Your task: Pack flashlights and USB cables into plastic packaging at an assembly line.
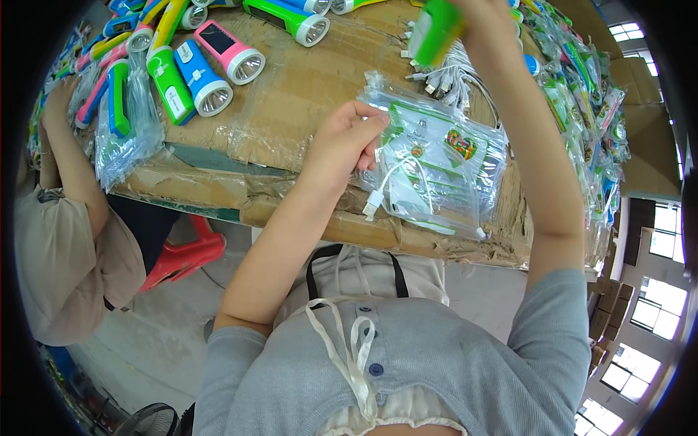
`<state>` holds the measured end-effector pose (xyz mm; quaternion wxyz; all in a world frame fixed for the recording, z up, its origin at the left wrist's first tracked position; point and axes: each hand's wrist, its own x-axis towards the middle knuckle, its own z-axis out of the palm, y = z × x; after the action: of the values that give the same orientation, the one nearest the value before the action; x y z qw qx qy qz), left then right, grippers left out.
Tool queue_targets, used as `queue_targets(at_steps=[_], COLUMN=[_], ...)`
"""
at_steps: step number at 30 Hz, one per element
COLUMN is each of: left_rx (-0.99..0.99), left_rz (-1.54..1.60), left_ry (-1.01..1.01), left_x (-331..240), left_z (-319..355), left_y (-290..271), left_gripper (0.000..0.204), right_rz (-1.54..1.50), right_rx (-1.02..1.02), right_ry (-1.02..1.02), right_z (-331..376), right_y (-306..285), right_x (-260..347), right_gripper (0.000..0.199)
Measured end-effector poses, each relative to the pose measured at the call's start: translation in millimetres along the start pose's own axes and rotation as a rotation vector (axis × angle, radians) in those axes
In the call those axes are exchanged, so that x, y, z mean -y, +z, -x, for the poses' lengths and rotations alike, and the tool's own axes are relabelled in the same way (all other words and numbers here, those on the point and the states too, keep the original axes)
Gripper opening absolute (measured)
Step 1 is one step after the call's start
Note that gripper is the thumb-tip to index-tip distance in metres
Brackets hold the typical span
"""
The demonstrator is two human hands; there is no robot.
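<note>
Work table (218, 190) covered with flattened, taped cardboard (320, 80). Lying on it: plastic flashlights in green (169, 83), blue (202, 78) and pink (234, 52) at the far left; a heap of white cables (454, 73) near the middle; bagged packs (582, 94) along the right edge.

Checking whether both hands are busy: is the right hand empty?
No, the right hand grips a green flashlight above the cardboard-covered table.

Left hand (347, 142) pinching clear plastic bag (436, 163) and white cable (392, 182) above cardboard-covered table (291, 109); right hand (483, 25) gripping green flashlight (434, 29) beyond bag.
</note>
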<state>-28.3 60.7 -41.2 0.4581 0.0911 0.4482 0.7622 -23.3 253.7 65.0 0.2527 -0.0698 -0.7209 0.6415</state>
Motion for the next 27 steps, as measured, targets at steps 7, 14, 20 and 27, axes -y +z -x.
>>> queue_targets(at_steps=[7, 14, 20, 27], left_rx=[-0.067, -0.026, -0.012, -0.232], left_rz=[0.066, -0.433, -0.743, -0.765], left_ry=[0.058, 0.179, 0.232, 0.259], left_x=[3.7, -18.1, -27.2, -48.9], left_z=[-8.0, 25.5, 53.2, 40.8], left_y=[10.0, 12.3, 37.5, -12.9], left_gripper=[0.018, 0.018, 0.026, 0.026], right_rz=[0.554, 1.015, 1.327, 1.299], right_rx=[0.709, 0.684, 0.809, 0.461], right_ry=[-0.151, 0.342, 0.384, -0.335], right_z=[130.8, 154.0, 156.4, 184.5], right_y=[4.3, -1.4, 1.7, -30.6], right_x=[1.9, 5.2, 19.9, 19.6], right_gripper=[0.057, 0.048, 0.042, 0.026])
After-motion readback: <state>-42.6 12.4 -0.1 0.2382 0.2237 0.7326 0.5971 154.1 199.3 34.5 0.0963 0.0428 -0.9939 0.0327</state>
